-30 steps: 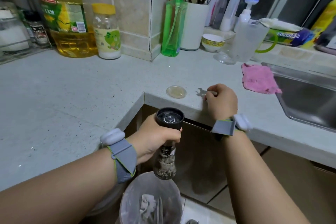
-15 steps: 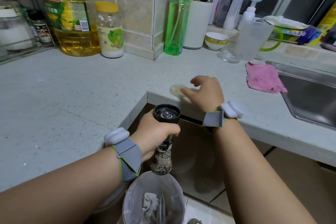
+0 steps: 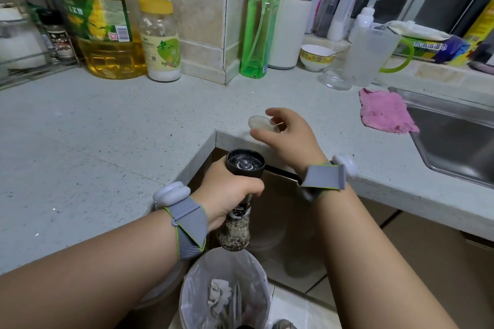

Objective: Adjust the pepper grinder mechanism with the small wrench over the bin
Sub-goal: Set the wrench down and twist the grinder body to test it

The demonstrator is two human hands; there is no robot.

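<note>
We note the left hand (image 3: 230, 195) wrapped round the neck of the pepper grinder (image 3: 239, 197), fingers curled tight; the black grinding head faces up, the glass body hangs just above the bin (image 3: 192, 288). Beyond it, the right hand (image 3: 287, 136) pinches a small clear lid (image 3: 260, 123) by thumb and fingertips, at the tabletop (image 3: 107, 128) corner edge. We cannot see the wrench. Right of that hand lies a pink cloth (image 3: 385, 112), against the sink (image 3: 449, 136).
</note>
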